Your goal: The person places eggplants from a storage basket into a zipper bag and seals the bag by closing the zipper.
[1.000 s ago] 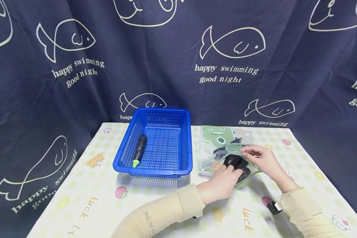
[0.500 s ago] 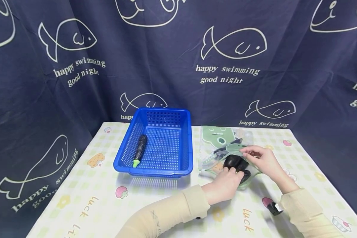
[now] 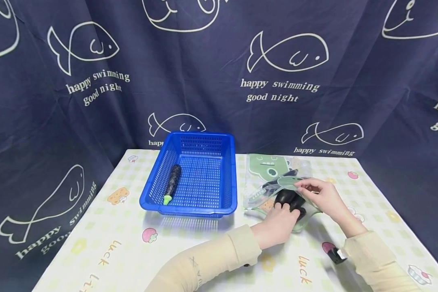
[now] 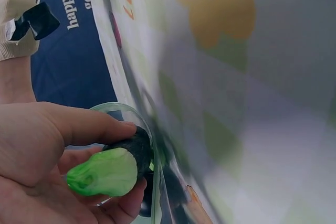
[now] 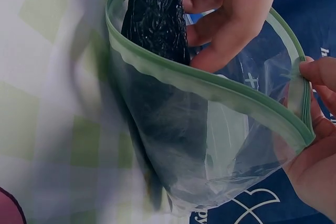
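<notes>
In the head view a clear zip bag (image 3: pixel 264 164) with a green print lies on the right of the table, its green-edged mouth spread toward me. My left hand (image 3: pixel 277 227) grips an eggplant (image 4: pixel 107 171) near its light green stem end. The eggplant's dark, wrinkled body reaches into the mouth of the bag in the right wrist view. Another dark eggplant (image 3: pixel 284 197) shows inside the bag. Farther right, my right hand (image 3: pixel 321 198) pinches the green zip rim (image 5: pixel 299 95) between thumb and fingers and holds the mouth apart.
Left of the bag stands a blue perforated basket (image 3: pixel 232 174), with one eggplant (image 3: pixel 172 182) lying along its left side. A patterned cloth (image 3: pixel 190 259) covers the table. Behind it hangs a dark blue curtain (image 3: pixel 211 81) with fish prints.
My left hand has shifted slightly to the right at the bag's mouth with the eggplant. The right hand stays at the rim, and the basket has not moved.
</notes>
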The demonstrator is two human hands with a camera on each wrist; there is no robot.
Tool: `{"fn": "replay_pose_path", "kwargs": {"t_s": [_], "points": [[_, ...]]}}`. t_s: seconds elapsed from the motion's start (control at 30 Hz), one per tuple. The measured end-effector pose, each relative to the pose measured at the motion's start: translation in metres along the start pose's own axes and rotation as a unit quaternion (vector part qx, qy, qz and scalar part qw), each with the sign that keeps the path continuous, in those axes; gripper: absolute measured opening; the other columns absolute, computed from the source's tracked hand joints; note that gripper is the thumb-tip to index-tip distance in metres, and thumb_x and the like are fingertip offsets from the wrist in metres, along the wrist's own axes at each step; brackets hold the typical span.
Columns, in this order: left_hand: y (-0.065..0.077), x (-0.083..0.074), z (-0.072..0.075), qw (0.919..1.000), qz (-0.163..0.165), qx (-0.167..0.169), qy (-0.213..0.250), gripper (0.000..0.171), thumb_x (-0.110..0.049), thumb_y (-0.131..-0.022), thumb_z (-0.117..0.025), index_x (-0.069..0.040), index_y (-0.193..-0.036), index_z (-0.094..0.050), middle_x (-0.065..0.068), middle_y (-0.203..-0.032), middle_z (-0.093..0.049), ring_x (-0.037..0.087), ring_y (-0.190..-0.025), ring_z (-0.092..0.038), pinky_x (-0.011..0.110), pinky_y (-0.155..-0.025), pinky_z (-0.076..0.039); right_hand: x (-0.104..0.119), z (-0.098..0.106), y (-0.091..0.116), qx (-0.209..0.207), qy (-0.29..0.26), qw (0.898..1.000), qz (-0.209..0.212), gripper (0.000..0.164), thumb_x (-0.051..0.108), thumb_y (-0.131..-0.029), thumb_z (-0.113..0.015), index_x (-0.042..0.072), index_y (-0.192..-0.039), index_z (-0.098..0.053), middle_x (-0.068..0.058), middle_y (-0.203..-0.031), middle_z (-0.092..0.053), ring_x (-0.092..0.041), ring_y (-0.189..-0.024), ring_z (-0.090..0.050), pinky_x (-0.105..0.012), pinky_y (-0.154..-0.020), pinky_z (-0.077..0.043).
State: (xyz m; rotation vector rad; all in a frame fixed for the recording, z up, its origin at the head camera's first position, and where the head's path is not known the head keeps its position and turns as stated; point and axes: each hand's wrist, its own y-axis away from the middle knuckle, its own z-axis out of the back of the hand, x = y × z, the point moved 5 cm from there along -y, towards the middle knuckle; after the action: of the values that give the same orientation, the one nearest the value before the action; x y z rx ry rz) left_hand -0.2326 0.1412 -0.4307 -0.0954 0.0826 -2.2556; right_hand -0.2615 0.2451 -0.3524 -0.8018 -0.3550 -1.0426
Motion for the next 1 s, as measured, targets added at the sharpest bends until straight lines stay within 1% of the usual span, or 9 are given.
{"fn": "replay_pose_path", "kwargs": {"t_s": [0.07,0.17,0.3,0.4,0.53,0.67,1.0], "points": [[-0.001,0.000,0.000,1.0000,0.003,0.005,0.000,0.034,-0.027,-0.083,-0.068,-0.025,-0.114,-0.055,0.001,-0.106,-0.057,0.017,-0.092,-0.052,0.028,-0.078,-0.047,-0.002,-0.001,0.000,0.001,-0.001,1.000,0.002,0.015,-0.003,-0.083,-0.065,-0.004,-0.098,-0.069,-0.022,-0.101,-0.067,0.000,-0.075,-0.063,-0.012,-0.066,-0.047],[-0.003,0.000,-0.001,0.9998,0.013,0.013,0.008,0.035,-0.027,-0.083,-0.069,-0.026,-0.115,-0.055,0.002,-0.109,-0.056,0.018,-0.092,-0.052,0.028,-0.073,-0.049,-0.013,-0.003,-0.001,0.002,-0.007,1.000,0.002,0.015,-0.003,-0.084,-0.065,-0.003,-0.099,-0.069,-0.022,-0.102,-0.066,0.002,-0.076,-0.062,-0.011,-0.066,-0.047],[-0.004,-0.001,-0.001,0.9996,0.018,0.020,0.005,0.035,-0.028,-0.083,-0.069,-0.027,-0.115,-0.055,0.001,-0.110,-0.056,0.018,-0.093,-0.052,0.027,-0.070,-0.049,-0.030,-0.006,-0.001,0.002,-0.009,1.000,0.001,0.016,0.000,-0.085,-0.066,0.002,-0.100,-0.070,-0.018,-0.104,-0.067,0.005,-0.078,-0.061,-0.010,-0.068,-0.046],[-0.005,-0.002,0.000,0.9995,0.021,0.023,0.000,0.033,-0.029,-0.084,-0.067,-0.028,-0.114,-0.055,0.001,-0.110,-0.055,0.018,-0.094,-0.052,0.027,-0.069,-0.049,-0.036,-0.007,-0.001,0.002,-0.012,1.000,0.001,0.016,0.004,-0.085,-0.067,0.004,-0.100,-0.071,-0.017,-0.104,-0.067,0.006,-0.079,-0.061,-0.010,-0.069,-0.047],[-0.007,-0.003,0.002,0.9995,0.021,0.022,-0.007,0.029,-0.030,-0.086,-0.065,-0.029,-0.114,-0.055,0.001,-0.110,-0.055,0.018,-0.095,-0.051,0.027,-0.067,-0.047,-0.036,-0.007,-0.001,0.002,-0.023,1.000,0.003,0.015,0.006,-0.086,-0.067,0.005,-0.100,-0.071,-0.017,-0.103,-0.067,0.005,-0.080,-0.061,-0.011,-0.070,-0.047],[-0.010,-0.003,0.002,0.9995,0.021,0.018,-0.014,0.027,-0.031,-0.087,-0.063,-0.030,-0.113,-0.055,0.001,-0.109,-0.055,0.017,-0.096,-0.051,0.028,-0.067,-0.045,-0.036,-0.006,-0.001,0.002,-0.023,1.000,0.001,0.014,0.007,-0.086,-0.066,0.005,-0.100,-0.071,-0.018,-0.104,-0.066,0.006,-0.080,-0.061,-0.010,-0.070,-0.047],[-0.018,-0.004,-0.003,0.9995,0.026,0.013,-0.015,0.036,-0.033,-0.086,-0.065,-0.034,-0.120,-0.054,-0.001,-0.111,-0.053,0.017,-0.099,-0.049,0.028,-0.069,-0.044,-0.038,-0.006,-0.001,0.005,-0.021,1.000,-0.006,0.016,0.007,-0.086,-0.067,0.005,-0.101,-0.071,-0.017,-0.106,-0.067,0.009,-0.083,-0.060,-0.010,-0.070,-0.047]]}}
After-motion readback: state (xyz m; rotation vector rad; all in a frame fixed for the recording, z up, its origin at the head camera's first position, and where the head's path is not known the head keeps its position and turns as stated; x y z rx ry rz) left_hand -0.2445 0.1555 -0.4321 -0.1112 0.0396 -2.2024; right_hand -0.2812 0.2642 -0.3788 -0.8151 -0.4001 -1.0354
